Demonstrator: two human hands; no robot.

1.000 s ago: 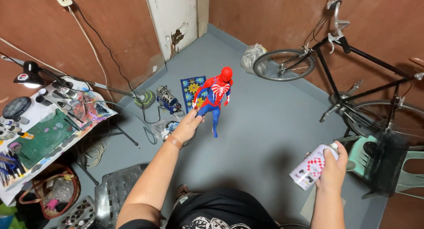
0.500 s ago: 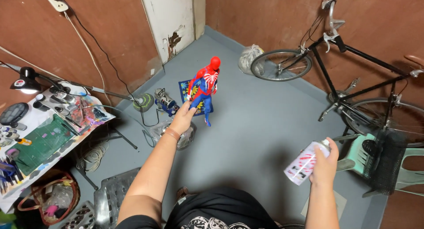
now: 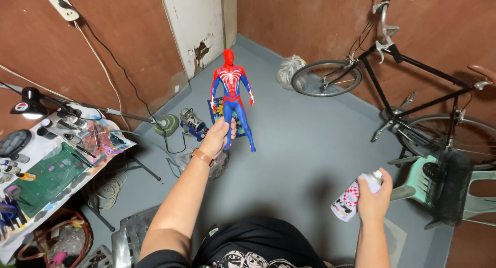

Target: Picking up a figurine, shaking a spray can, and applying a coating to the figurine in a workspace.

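While gripped by one leg in the left hand [image 3: 218,136], red-and-blue action figure [image 3: 231,87] upright left of the bicycle [image 3: 408,87], right hand [image 3: 373,195] clamped on spray can [image 3: 350,200].

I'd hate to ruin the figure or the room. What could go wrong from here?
The left hand grips the red-and-blue figure only by a leg, so it might tip or slip. If the spray can in the right hand is used, mist could drift onto the bicycle and the cluttered worktable.
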